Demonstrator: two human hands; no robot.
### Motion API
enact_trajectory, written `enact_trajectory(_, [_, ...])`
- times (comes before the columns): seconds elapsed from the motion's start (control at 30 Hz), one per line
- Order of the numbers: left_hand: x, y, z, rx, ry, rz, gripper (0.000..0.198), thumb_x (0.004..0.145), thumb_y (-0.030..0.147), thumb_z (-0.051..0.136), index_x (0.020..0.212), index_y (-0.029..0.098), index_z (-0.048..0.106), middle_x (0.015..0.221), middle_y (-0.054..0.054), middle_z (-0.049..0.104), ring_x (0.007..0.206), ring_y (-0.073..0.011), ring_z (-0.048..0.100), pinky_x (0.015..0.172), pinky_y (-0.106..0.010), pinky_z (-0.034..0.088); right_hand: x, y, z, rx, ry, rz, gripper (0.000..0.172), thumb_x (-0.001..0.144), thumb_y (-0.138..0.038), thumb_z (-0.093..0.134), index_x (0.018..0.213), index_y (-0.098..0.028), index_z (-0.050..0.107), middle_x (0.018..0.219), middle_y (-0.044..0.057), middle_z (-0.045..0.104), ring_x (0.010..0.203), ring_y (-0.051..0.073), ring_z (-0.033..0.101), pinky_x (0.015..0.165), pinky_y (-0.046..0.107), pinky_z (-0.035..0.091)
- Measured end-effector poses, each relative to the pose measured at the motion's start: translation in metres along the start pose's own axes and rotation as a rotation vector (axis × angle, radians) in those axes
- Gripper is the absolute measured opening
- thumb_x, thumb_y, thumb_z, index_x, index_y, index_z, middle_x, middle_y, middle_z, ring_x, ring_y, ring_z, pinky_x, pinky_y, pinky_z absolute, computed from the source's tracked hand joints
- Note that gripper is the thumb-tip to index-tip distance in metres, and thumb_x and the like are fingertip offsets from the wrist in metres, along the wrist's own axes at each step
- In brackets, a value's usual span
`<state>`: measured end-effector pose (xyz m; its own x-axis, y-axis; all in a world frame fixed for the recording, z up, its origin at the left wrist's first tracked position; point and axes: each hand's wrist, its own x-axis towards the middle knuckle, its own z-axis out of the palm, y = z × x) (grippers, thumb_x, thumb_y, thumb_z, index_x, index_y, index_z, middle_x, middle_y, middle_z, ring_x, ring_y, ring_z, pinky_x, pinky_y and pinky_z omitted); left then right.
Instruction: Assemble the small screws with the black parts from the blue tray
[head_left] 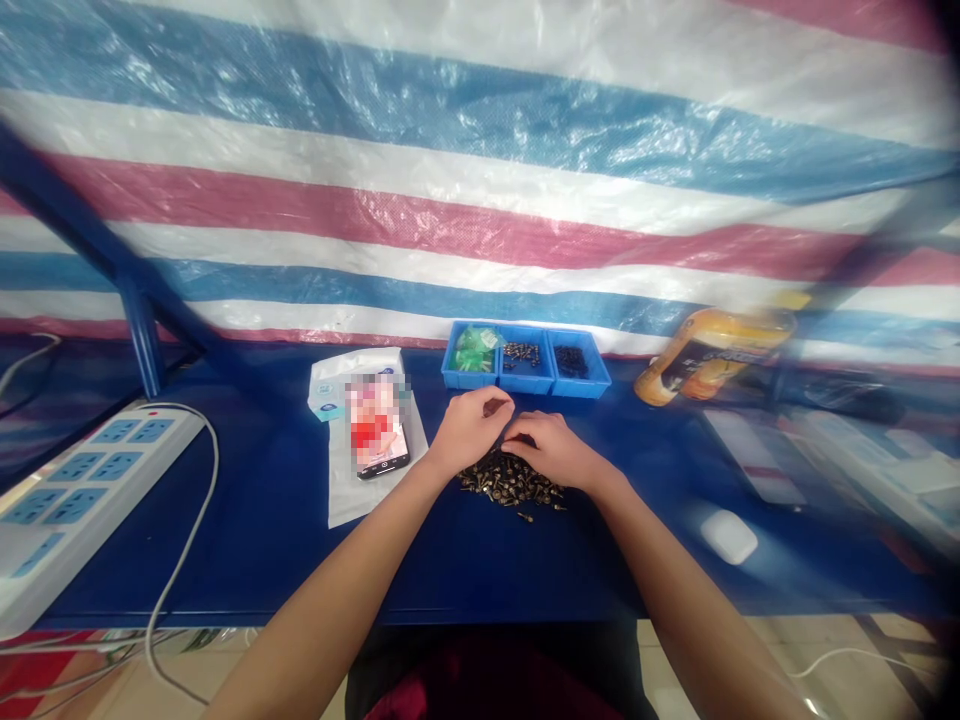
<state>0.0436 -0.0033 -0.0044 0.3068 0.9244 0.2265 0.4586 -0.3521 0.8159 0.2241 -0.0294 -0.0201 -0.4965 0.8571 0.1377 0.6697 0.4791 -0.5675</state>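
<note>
The left hand [471,430] and right hand [553,450] curl closed over a big pile of small screws [511,487], with more in the blue tray [525,387].

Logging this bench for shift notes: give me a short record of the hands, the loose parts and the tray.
Left hand: curled, at the far edge of the pile
Right hand: curled over the pile's far side
Loose parts: pile of small screws, dark and brass-coloured, on the blue table
Tray: blue three-compartment tray, beyond the hands
Tray contents: green bags, left; small screws, middle; dark parts, right
Nearby: phone, left of the hands
</note>
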Motion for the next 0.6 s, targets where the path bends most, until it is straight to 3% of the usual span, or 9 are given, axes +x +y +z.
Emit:
enact_trajectory(0.33, [-0.001,0.002,-0.002,-0.007,0.007,0.006,0.022,0.089,0.035,0.054,0.089,0.023,0.072,0.087,-0.001,0.074,0.082,-0.0194,0.067,0.076,-0.029,0.047,0.0,0.0,-0.013,0.17,0.17,0.105,0.02,0.096,-0.033,0.049,0.09,-0.022,0.065,0.087,0.002,0.07,0.079,0.019,0.061,0.074,0.031,0.043])
enact_trajectory(0.6, [0.0,0.002,-0.002,-0.179,-0.125,0.046,0.024,0.09,0.038,0.057,0.096,0.023,0.074,0.096,-0.001,0.075,0.088,-0.0183,0.067,0.081,-0.028,0.048,0.0,0.002,-0.015,0.34,0.284,0.131,0.02,0.091,-0.038,0.057,0.089,-0.023,0.069,0.087,0.001,0.071,0.081,0.019,0.062,0.075,0.031,0.045])
